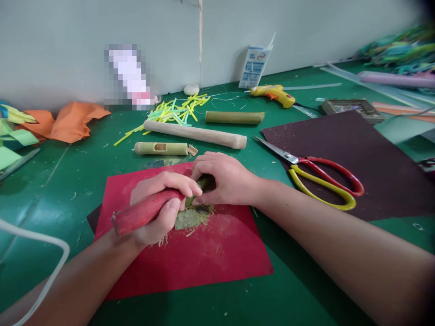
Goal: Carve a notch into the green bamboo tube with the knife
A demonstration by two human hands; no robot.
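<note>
My left hand [158, 190] is closed round the red wooden handle [142, 215] of a tool whose working end is hidden by my fingers. My right hand [229, 176] is wrapped round a green bamboo piece [205, 182], mostly covered by the fingers. Both hands meet over a red sheet [190, 262]. Beneath them lie a grey-green flat scrap [187, 219] and some loose fibres. Just beyond, a short bamboo tube [170, 149] with a rectangular cut-out lies beside a small chip [192, 150].
Behind are a pale wooden stick [197, 133], another bamboo tube [234, 118], yellow-green strips [176, 111] and a yellow glue gun [273, 94]. Open scissors [316, 172] rest on a dark sheet [384, 181] at right. Orange paper [76, 121] lies left; a white cord [54, 242] crosses the lower left.
</note>
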